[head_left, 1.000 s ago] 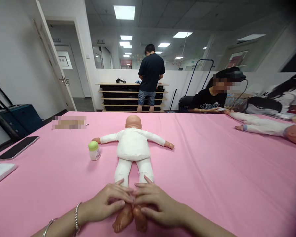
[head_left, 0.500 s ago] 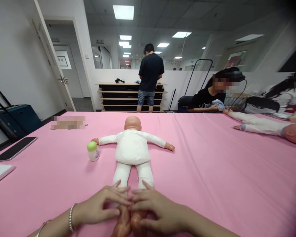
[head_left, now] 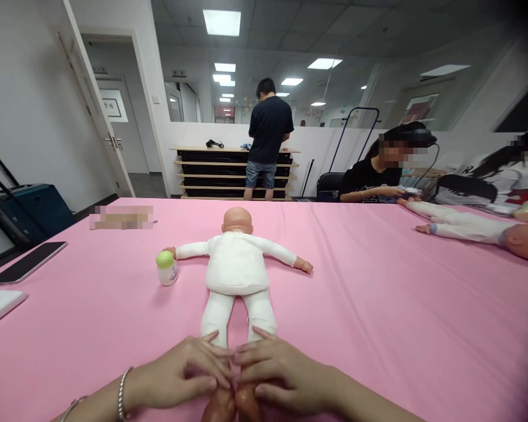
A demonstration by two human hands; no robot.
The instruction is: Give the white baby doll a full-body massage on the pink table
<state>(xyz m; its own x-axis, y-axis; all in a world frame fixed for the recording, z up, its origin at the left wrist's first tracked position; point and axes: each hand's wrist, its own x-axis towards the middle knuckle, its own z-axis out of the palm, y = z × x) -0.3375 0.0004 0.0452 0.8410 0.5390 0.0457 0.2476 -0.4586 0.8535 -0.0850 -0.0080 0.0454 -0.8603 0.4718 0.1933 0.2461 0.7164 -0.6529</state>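
A baby doll [head_left: 237, 264] in a white cloth suit lies with its arms spread and its head away from me, its feet pointing my way. My left hand [head_left: 189, 369], with a beaded bracelet on the wrist, is wrapped over the doll's left-side lower leg. Around the other lower leg my right hand [head_left: 286, 369] curls, thumb near the foot. Both hands' fingertips meet between the legs and hide the ankles. Beside the doll's left-side hand stands a small jar [head_left: 167, 268] with a green lid.
A pink cloth [head_left: 378, 328] covers the table. To the left lie a phone [head_left: 29, 262] and a white box [head_left: 0, 308]. Another doll [head_left: 470, 225] lies at the far right, near a seated person [head_left: 374, 170]. Someone stands at a shelf [head_left: 211, 170] behind the table.
My fingers have closed in around the doll's lower legs and shifted slightly toward the feet. The seated person's hands have lowered. The doll's body and the jar stay in place.
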